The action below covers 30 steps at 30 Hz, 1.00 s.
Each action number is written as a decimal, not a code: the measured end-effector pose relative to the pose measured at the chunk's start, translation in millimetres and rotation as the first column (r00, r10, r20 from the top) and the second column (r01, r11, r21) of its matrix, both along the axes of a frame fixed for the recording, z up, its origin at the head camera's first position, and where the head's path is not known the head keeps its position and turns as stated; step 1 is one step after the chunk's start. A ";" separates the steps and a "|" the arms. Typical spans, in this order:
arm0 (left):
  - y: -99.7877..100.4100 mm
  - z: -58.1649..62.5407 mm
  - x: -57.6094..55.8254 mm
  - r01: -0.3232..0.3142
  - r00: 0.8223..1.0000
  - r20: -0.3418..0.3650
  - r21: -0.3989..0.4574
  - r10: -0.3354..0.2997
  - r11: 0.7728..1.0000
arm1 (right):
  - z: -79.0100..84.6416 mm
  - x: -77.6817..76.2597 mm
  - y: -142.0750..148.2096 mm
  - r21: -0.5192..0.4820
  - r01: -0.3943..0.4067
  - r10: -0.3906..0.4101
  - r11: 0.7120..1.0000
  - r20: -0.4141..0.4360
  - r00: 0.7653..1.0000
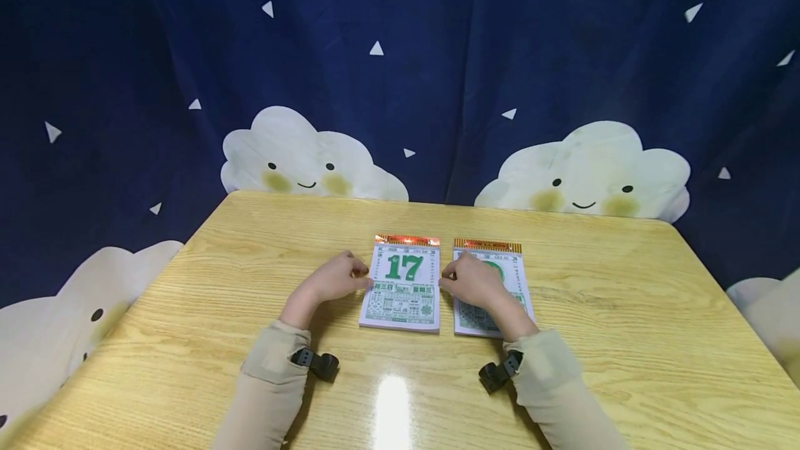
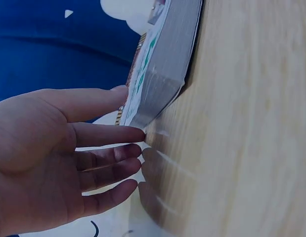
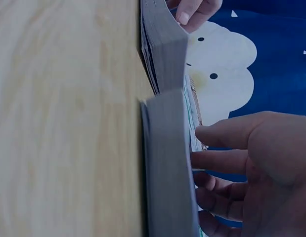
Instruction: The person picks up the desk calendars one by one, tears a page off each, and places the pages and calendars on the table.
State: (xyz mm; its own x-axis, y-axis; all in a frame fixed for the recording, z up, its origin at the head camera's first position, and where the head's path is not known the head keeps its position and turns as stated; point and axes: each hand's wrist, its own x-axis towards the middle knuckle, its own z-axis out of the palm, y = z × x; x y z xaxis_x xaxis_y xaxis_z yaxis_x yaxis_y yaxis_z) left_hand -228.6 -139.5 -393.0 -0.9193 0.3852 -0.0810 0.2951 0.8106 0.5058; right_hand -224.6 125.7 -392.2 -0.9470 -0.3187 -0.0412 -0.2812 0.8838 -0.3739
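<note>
Two thick tear-off calendars lie side by side on the table, each with a shiny red and gold top strip. The left calendar (image 1: 403,297) shows a large green 17. On the right calendar (image 1: 471,321), part of the green print is hidden behind my right hand (image 1: 478,283). My left hand (image 1: 333,278) is at the left edge of the left calendar; in the left wrist view its thumb and fairly straight fingers are by the page block (image 2: 167,59). My right hand hovers over the right calendar, fingertips pointing toward the left calendar's right edge; contact there is unclear.
The light wooden table (image 1: 625,311) extends to both sides and in front of the calendars. Behind it hangs a dark blue curtain (image 1: 425,75) with white triangles and smiling clouds. A black strapped camera (image 1: 321,364) is on each wrist.
</note>
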 end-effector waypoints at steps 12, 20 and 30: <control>8.3 -6.8 0.5 -0.112 0.993 0.059 0.124 0.106 0.986 | -3.2 2.4 -11.4 -0.062 0.087 -0.085 0.994 0.036 0.996; 16.3 -12.5 1.9 -0.223 0.973 0.125 0.281 0.194 0.933 | -6.5 2.7 -13.3 -0.150 0.133 -0.125 0.980 0.064 0.990; 21.6 -7.2 2.0 -0.344 0.932 0.298 0.545 0.207 0.764 | -5.1 -4.8 -10.3 -0.386 0.260 -0.221 0.885 0.145 0.965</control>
